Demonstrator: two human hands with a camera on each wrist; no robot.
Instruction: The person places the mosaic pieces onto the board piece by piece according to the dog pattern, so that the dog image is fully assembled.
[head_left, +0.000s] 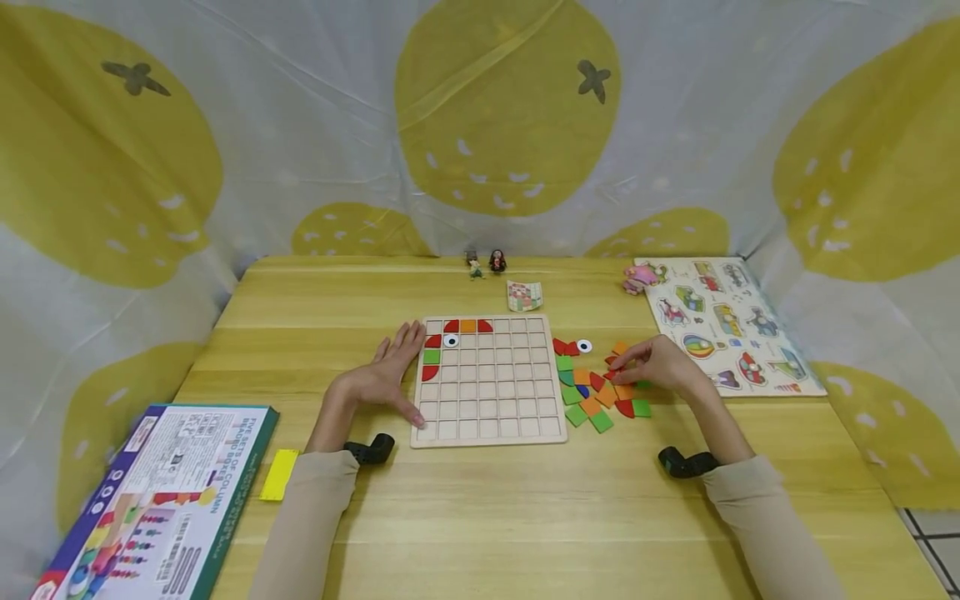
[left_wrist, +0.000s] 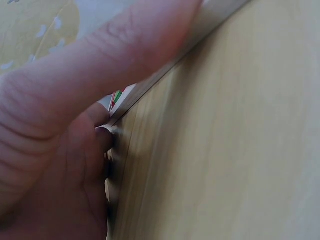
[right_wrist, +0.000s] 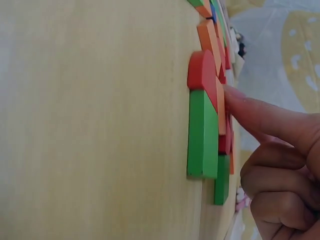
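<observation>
Head vw fwd/dn, wrist vws nr tbl [head_left: 510, 525].

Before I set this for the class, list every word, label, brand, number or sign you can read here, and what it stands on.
"FIVE SETS OF COLUMN": on the box at the left.
"BOXES": next line on that box; the word before it is blurred.
The box's other print: too small to read.
Picture board and patterned card: any lettering too small to tell.
Grid board: none readable.

- wooden table [head_left: 525, 517]: open lane between the sleeves [head_left: 300, 525], in front of grid board [head_left: 488, 408].
- board's left edge: obstructed by left hand [head_left: 378, 379].
- board's right side: obstructed by loose blocks [head_left: 605, 394]; puzzle board [head_left: 707, 323] beyond.
</observation>
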